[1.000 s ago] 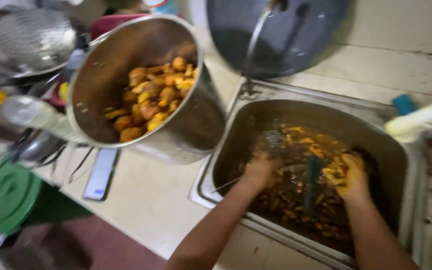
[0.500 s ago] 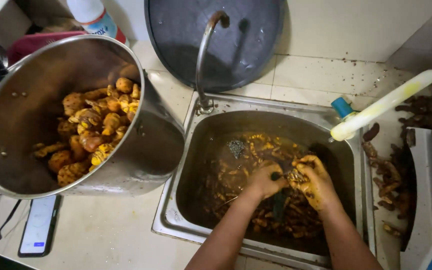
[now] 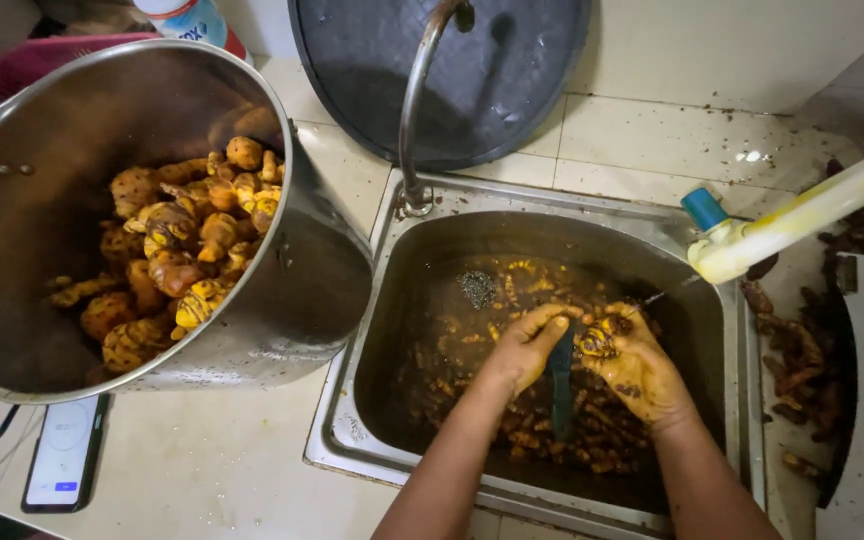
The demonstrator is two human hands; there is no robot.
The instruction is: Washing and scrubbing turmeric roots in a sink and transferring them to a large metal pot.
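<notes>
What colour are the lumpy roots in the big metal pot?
The roots are orange-yellow with brown patches, seen in the head view.

Single head cam, looking steeply down, close over the sink; big steel pot fills frame left.

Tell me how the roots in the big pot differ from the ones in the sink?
The roots in the pot look bright orange-yellow and lie dry in a heap; the roots in the sink look darker and sit in murky brown water. The pot roots lie untouched, while the left hand and right hand work one sink root. Both are knobbly, of the same kind.
</notes>
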